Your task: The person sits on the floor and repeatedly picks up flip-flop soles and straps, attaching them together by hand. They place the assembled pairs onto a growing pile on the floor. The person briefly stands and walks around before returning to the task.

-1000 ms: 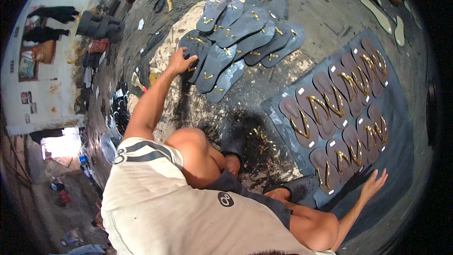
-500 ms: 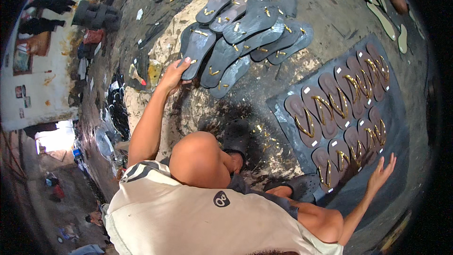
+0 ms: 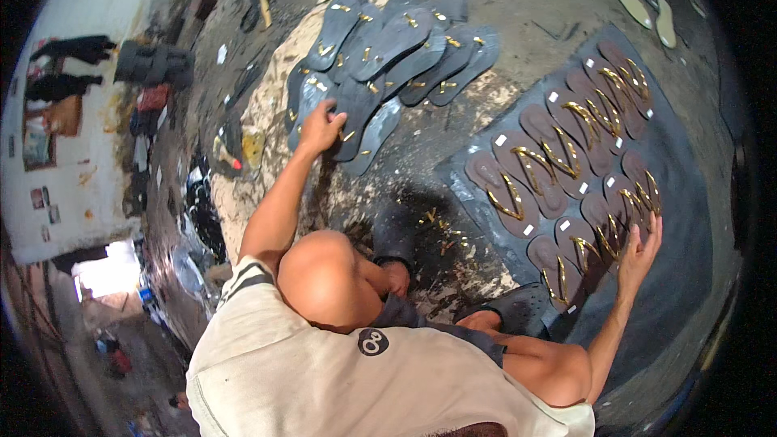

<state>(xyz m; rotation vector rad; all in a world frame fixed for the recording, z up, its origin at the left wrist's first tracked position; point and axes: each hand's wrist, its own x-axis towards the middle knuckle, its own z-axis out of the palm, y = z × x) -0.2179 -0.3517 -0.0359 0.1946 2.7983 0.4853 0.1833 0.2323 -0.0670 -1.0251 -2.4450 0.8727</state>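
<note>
My left hand is over the near left of a loose pile of dark grey sandal soles. Its thumb and forefinger are apart with nothing visible between them, while the other fingers are mostly hidden. Under its fingertips lies a sole with a pale grey patch. Small gold strap ends poke out of the soles. My right hand has its fingers stretched out at the near right end of the rows of finished brown sandals, which have gold straps and small white labels. The fingertips reach the last sandals, perhaps touching them.
The brown sandals lie on a dark sheet. Gold scraps litter the floor before my feet. A brush with a red tip lies at the left. Pale green soles lie at the far right, near part of another person.
My left hand has let go of the raised sole, which now lies on the pile. My right hand has moved up and left to the sandals. The whole view has shifted slightly.
</note>
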